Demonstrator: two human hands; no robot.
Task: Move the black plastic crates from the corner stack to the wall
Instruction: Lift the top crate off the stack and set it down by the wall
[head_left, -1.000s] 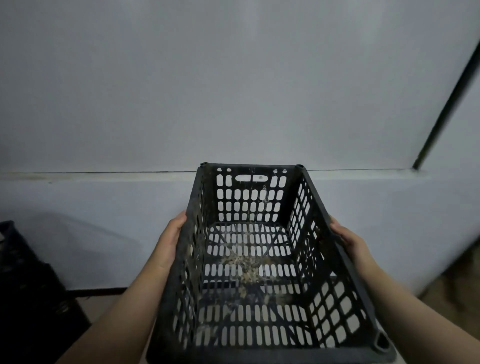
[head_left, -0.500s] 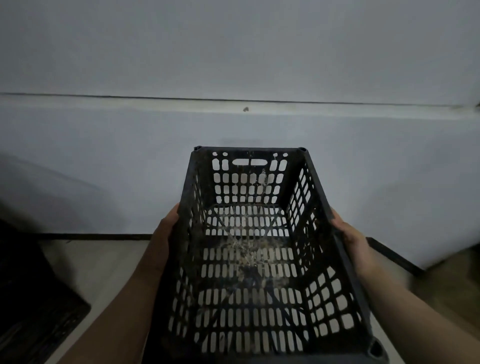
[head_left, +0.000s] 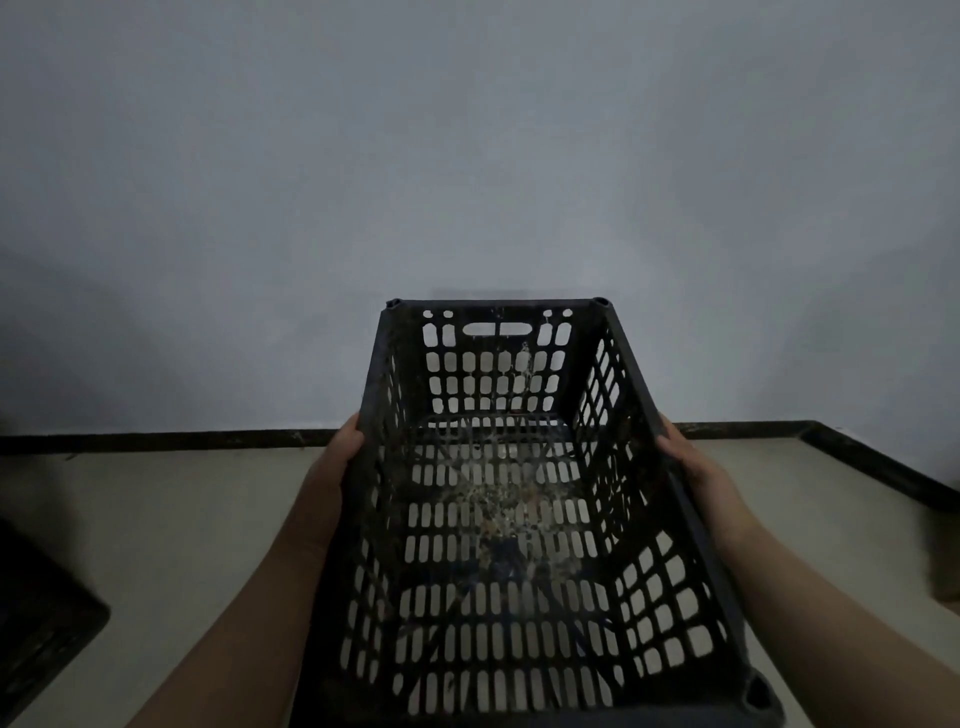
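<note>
A black plastic crate (head_left: 639, 410) with slotted walls and a dirty slotted floor is held in front of me, above the pale floor and pointing at the wall (head_left: 467, 156). My left hand (head_left: 335, 467) grips its left long side from outside. My right hand (head_left: 691, 467) grips its right long side the same way. The crate's far end, with a handle slot, is close to the wall; whether it touches I cannot tell. The crate is empty apart from some grime in the middle.
A dark skirting strip (head_left: 182, 439) runs along the wall's foot and turns toward me at the right (head_left: 883, 467). Another dark crate's corner (head_left: 36, 618) lies on the floor at the lower left. Pale floor (head_left: 182, 519) lies between it and the held crate.
My view has tilted down and the crate has come lower and nearer the wall: the wall ledge has left the frame, and the skirting and more floor are in view. Both hands keep their grip.
</note>
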